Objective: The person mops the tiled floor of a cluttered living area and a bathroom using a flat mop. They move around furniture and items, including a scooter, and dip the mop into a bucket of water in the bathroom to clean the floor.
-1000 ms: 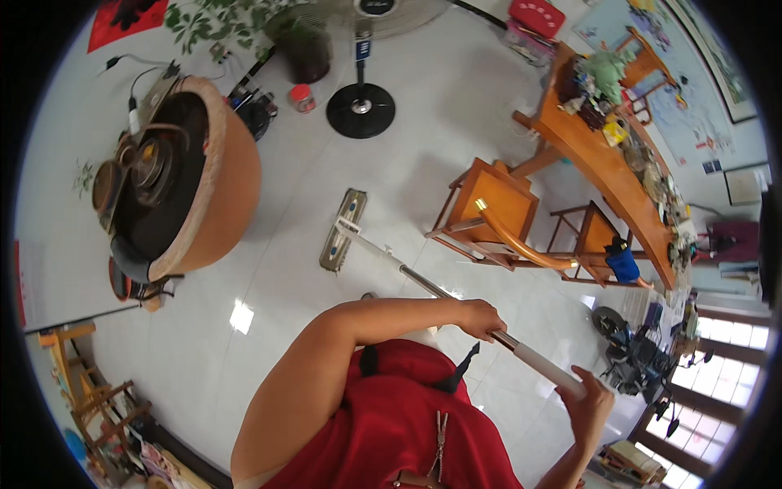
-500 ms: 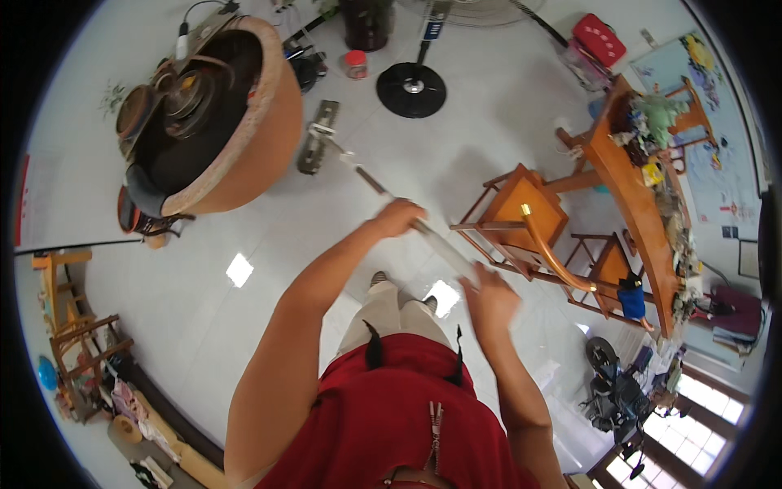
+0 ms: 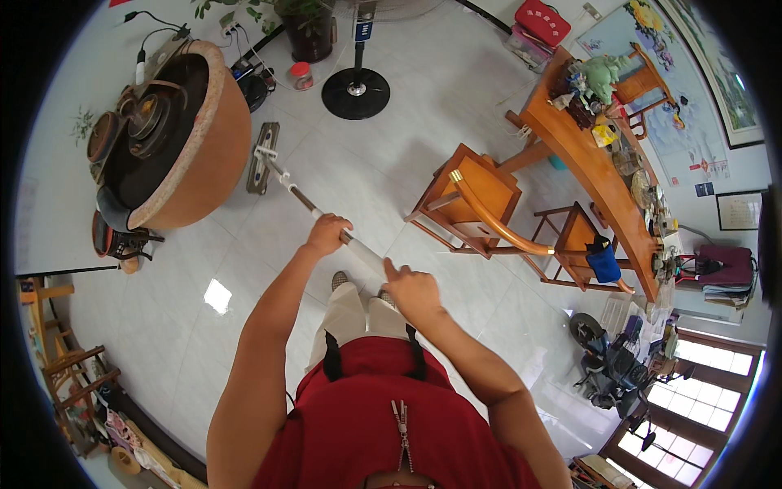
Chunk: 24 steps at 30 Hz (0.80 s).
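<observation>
I hold a flat mop with a long metal handle that slants up and left across the white tiled floor. Its flat grey head lies on the tiles beside a big round terracotta-coloured basin. My left hand is wrapped around the handle about halfway along. My right hand grips the handle's white upper end, close to my body. My beige trousers and shoes show below the hands.
A black fan base and a potted plant stand at the back. Wooden chairs and a long cluttered wooden table are on the right. A small wooden rack stands at lower left, and a parked scooter at lower right.
The view has swung so the mop now points up and left. The mop head has slid along the tiles next to the basin, and both hands stay on the handle, now in front of me.
</observation>
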{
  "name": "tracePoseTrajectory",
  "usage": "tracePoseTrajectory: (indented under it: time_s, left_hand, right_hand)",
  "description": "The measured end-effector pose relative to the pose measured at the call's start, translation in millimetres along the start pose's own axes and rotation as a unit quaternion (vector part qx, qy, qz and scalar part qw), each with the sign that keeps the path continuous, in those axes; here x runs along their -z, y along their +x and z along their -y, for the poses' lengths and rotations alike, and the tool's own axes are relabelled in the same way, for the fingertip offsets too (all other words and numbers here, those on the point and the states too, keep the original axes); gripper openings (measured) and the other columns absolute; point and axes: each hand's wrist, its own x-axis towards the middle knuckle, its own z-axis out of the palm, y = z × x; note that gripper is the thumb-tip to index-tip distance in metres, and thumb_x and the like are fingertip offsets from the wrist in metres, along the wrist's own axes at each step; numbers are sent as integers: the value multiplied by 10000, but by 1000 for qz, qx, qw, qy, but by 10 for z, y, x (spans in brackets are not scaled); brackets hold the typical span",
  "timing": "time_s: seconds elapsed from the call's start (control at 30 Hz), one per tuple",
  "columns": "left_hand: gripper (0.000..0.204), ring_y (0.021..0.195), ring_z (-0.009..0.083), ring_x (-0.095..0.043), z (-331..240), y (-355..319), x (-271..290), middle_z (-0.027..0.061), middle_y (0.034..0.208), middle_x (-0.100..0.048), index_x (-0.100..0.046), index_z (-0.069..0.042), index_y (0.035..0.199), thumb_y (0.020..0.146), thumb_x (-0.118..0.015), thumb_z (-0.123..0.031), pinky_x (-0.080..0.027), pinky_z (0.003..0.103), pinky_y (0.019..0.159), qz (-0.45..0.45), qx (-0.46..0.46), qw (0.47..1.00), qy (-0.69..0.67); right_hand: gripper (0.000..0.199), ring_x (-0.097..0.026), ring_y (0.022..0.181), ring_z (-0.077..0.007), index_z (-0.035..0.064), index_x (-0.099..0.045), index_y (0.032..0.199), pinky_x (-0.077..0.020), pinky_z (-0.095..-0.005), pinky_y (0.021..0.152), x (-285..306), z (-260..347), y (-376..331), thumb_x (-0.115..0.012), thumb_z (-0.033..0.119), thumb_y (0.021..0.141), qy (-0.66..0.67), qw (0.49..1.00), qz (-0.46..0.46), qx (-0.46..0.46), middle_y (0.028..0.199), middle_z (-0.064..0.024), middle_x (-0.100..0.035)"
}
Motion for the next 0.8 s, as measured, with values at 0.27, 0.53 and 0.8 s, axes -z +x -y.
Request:
tracePoseTrajectory:
  time_s: [0.27, 0.53, 0.8]
  left_hand:
    - [183, 855, 293, -627, -1630, -217, -509, 106, 818, -689, -704, -116, 939, 759, -674, -134, -502, 408, 794, 40, 50, 996, -61]
    - [268, 833, 282, -655, -1505, -877, -463, 95, 838, -692, -677, -119, 1023, 761, -663, -175, -512, 402, 799, 70, 63, 991, -99]
    - [293, 874, 262, -638, -396, -1818, 106, 36, 857, -693, -670, -155, 1057, 779, -724, -228, -501, 387, 788, 25, 119, 985, -124]
  right_hand:
    - [504, -670, 657, -278, 83, -587, 1200, -529, -379, 581, 739, -1069, -1131, -704, 366, 800, 12, 996, 72, 46, 728, -110, -659]
    - [417, -657, 664, -301, 139, -654, 1133, -507, -416, 603, 1102, -804, -1000, -718, 359, 784, 28, 989, 88, 112, 687, -121, -653]
    - [469, -635, 578, -276, 181, -657, 1154, -495, -386, 528, 737, 514, -196, -770, 344, 729, 5, 977, 15, 214, 646, -95, -626]
